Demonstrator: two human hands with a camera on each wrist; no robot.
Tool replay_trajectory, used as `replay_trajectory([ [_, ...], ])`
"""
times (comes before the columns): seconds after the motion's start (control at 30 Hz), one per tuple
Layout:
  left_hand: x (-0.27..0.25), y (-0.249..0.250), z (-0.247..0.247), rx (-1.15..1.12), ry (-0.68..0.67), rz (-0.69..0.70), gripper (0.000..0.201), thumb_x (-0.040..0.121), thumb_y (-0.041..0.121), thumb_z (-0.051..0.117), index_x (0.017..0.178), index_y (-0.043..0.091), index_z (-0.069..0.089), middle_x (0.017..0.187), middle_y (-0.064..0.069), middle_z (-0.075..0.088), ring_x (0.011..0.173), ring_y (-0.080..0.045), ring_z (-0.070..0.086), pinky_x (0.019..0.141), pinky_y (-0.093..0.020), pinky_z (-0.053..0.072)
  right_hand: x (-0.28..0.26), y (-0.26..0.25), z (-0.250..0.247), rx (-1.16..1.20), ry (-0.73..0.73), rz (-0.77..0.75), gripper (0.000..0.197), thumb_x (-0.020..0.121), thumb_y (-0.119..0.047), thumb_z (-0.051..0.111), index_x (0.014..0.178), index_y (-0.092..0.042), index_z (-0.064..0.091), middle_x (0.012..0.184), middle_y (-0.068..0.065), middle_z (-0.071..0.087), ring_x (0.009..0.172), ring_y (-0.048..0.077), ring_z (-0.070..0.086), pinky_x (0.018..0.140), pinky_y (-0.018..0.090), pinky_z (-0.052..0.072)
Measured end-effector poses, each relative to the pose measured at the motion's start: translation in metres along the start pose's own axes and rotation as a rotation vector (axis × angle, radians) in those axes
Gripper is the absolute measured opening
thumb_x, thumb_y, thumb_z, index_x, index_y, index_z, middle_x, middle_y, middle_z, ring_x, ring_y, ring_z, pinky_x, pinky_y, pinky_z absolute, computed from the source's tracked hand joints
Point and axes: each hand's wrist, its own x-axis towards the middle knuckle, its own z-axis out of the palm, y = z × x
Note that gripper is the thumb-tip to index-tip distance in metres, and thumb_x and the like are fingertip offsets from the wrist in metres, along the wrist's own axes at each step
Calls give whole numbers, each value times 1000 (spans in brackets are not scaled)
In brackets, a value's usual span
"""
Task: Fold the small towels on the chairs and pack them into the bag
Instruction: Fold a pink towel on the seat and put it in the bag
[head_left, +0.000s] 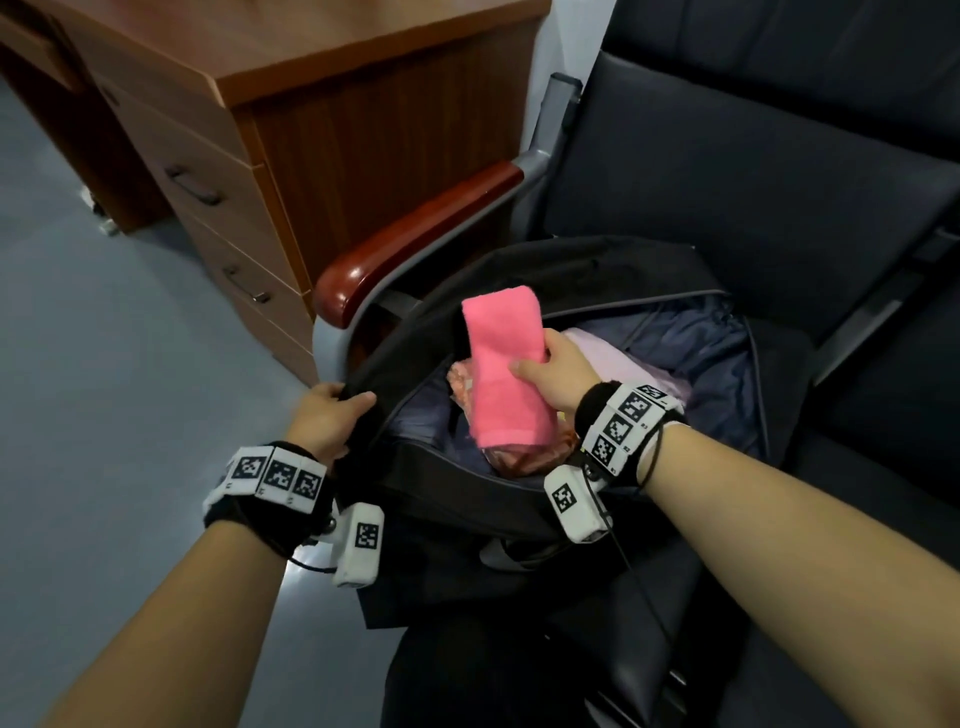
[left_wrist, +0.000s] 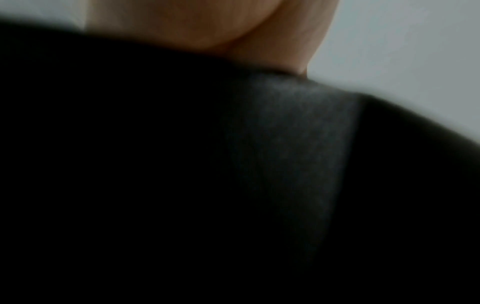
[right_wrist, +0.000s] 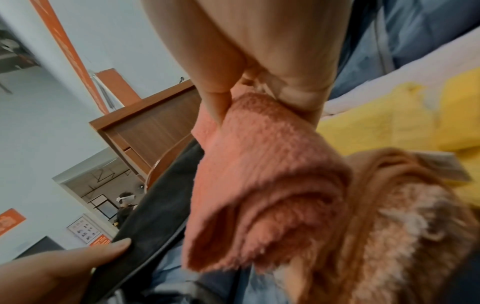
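Head view, bag: the black bag (head_left: 519, 499) sits open on the dark chair (head_left: 753, 208), at 12 o'clock from your forearms.
Head view, left hand: your left hand (head_left: 324, 415) grips the bag's rim at the 9 o'clock side of the opening, thumb on top, fingers curled over the black fabric.
Head view, right hand: your right hand (head_left: 553, 376) holds the folded pink towel (head_left: 506, 369) over the opening, thumb on its top face, fingers wrapped round its 3 o'clock edge.
Head view, towel: it runs from 12 to 6 o'clock, its near end resting on an orange patterned cloth (head_left: 519, 457) already inside; a pale lilac cloth (head_left: 623, 364) lies at 3 o'clock from it.
Head view, surroundings: a wooden desk (head_left: 322, 104) with drawers stands at 10 o'clock, just beyond the chair's red-brown armrest (head_left: 415, 244).
Left wrist view: mostly dark and blurred; black bag fabric (left_wrist: 285, 164) fills it, with part of your left hand (left_wrist: 233, 26) at 12 o'clock touching it. You cannot tell the grip from here.
Right wrist view, grip: your right hand (right_wrist: 259, 51) pinches the pink towel (right_wrist: 259, 174), which hangs toward 6 o'clock.
Right wrist view, contents: the orange patterned cloth (right_wrist: 402, 226) lies at 4 o'clock and a yellow cloth (right_wrist: 402, 119) at 2 o'clock.
Right wrist view, left hand: your left hand (right_wrist: 64, 265) at 8 o'clock holds the bag's black rim (right_wrist: 155, 216).
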Motion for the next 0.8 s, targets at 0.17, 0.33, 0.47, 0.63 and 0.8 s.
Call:
replay_trajectory([
  [0.17, -30, 33, -2, -100, 28, 111, 12, 99, 26, 56, 94, 16, 52, 94, -11, 57, 83, -28, 60, 45, -31, 50, -11, 5, 6, -130, -236, 27, 34, 89, -10, 68, 121, -1, 59, 114, 19, 68, 105, 37, 65, 95, 46, 52],
  [0.33, -61, 63, -19, -238, 123, 352, 19, 100, 24, 52, 82, 25, 46, 75, -3, 54, 53, -9, 58, 36, -23, 46, -12, 1, 9, -460, -367, 61, 38, 84, -16, 73, 118, -4, 60, 104, 13, 67, 94, 28, 64, 81, 32, 53],
  [0.47, -76, 71, -29, -328, 180, 472, 17, 98, 22, 54, 82, 27, 49, 73, 2, 58, 52, -4, 59, 39, -24, 47, -8, -18, 28, -386, -430, -60, 39, 82, -22, 76, 114, -4, 62, 100, 3, 64, 93, 24, 61, 73, 17, 52],
  [0.63, -81, 73, -27, -339, 151, 515, 17, 98, 22, 54, 82, 27, 50, 68, 10, 61, 57, -8, 61, 41, -23, 48, -7, 3, 44, -399, -429, 30, 73, 83, -20, 77, 144, -13, 40, 121, 9, 64, 103, 24, 62, 82, 28, 51],
  [0.8, -76, 71, -21, -298, 140, 481, 16, 99, 22, 54, 84, 26, 50, 67, 9, 60, 54, -6, 61, 40, -23, 48, -12, 15, 45, -567, -638, -58, 95, 81, -13, 76, 152, -45, 21, 153, 9, 35, 99, 26, 61, 61, 21, 53],
])
